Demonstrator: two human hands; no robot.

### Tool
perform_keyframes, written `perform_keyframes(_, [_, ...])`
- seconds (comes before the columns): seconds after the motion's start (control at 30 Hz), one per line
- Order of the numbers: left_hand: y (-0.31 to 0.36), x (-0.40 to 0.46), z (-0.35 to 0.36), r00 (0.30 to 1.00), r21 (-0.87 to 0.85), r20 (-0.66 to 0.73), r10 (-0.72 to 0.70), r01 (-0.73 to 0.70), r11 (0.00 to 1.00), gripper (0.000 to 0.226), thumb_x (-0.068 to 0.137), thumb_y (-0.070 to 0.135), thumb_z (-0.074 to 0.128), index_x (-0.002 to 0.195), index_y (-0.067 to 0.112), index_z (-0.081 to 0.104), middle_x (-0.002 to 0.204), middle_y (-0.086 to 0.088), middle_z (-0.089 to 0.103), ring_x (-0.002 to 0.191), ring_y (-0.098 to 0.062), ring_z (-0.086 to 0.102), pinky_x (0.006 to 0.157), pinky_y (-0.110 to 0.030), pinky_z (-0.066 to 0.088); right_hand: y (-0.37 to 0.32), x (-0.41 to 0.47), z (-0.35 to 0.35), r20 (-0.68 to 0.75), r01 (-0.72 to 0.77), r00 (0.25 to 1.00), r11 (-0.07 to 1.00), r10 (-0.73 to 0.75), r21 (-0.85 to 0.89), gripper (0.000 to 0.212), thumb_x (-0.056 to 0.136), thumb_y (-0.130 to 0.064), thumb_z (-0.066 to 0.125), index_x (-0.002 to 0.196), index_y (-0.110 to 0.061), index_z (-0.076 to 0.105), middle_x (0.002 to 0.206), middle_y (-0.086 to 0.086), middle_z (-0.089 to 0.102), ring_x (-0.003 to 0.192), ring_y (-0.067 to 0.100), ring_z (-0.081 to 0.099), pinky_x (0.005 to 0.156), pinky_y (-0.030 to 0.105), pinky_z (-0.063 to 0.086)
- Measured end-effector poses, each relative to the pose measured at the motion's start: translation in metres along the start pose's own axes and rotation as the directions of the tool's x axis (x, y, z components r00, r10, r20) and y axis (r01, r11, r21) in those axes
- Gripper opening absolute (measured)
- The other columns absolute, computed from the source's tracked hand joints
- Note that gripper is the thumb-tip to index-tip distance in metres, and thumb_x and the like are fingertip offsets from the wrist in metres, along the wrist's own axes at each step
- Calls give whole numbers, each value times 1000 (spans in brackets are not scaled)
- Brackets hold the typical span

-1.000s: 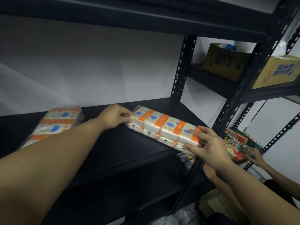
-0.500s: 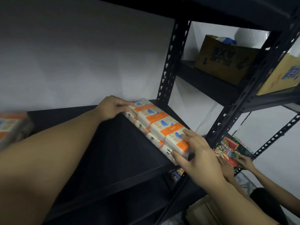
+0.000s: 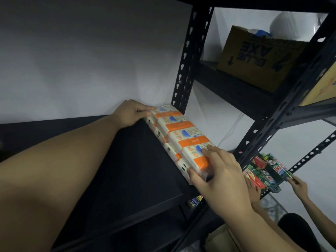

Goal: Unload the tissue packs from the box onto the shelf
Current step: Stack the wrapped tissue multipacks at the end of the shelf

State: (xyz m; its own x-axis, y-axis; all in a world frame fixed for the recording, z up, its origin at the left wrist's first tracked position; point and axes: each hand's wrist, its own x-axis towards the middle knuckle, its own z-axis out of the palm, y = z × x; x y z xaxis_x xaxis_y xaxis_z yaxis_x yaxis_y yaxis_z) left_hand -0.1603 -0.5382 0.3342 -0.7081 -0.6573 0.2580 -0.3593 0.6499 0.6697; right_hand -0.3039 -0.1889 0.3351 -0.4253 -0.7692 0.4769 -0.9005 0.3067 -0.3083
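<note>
Filling most of the frame, the black metal shelf unit [image 3: 127, 179] has a dark flat board across the lower left and perforated uprights rising through the centre and right, with a pale grey wall [image 3: 81, 60] behind it. On a higher board at the upper right sits a brown cardboard box with upside-down blue lettering [image 3: 258, 57], and a second yellowish carton [image 3: 321, 88] is cut by the right edge. Lying on the dark board along its right edge, beside the rear upright, is the long plastic-wrapped bundle of white tissue packs with orange bands and blue marks [image 3: 180, 135], running diagonally from the centre of the frame toward the lower right. The left hand [image 3: 131, 113] reaches in from the lower left and holds the far end of the bundle, fingers curled over its top corner. The right hand [image 3: 220, 175] comes in from the lower right and clamps the near end, its fingers spread over the top and its thumb pressed against the side. At the lower right, another person's two hands [image 3: 298, 184] hold a colourful red and green pack of goods [image 3: 263, 171] at a lower shelf level; whether those hands grip tightly I cannot tell. A small printed packet [image 3: 195, 200] peeks out beneath the board's front corner.
</note>
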Motion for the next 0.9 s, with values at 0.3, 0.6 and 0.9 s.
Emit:
perform_keyframes(0.3, [14, -5, -6, 1000, 129, 2, -4, 4, 992, 32, 100, 28, 68, 132, 26, 70, 132, 5, 71, 119, -9, 62, 100, -11, 36, -5, -2, 0, 19, -16, 1000, 1000, 16, -20, 64, 82, -56, 76, 132, -19, 63, 136, -2, 61, 124, 21, 54, 106, 48, 49])
perform_keyframes(0.6, [22, -49, -36, 987, 72, -72, -142, 147, 987, 49, 91, 39, 79, 135, 23, 67, 122, 0, 72, 107, -11, 66, 99, -23, 44, -21, -3, -18, 30, 27, 999, 1000, -28, 11, 80, 82, -71, 63, 145, -22, 54, 148, -2, 53, 141, 19, 39, 119, 56, 36])
perform_keyframes(0.9, [39, -148, -101, 984, 181, -40, -174, 178, 967, 56, 88, 51, 77, 137, 28, 64, 124, 4, 70, 107, -12, 67, 99, -30, 51, -92, -36, -12, 30, 172, 983, 969, -180, 175, 57, 89, -53, 71, 135, -21, 66, 145, -5, 58, 144, 15, 42, 119, 42, 39])
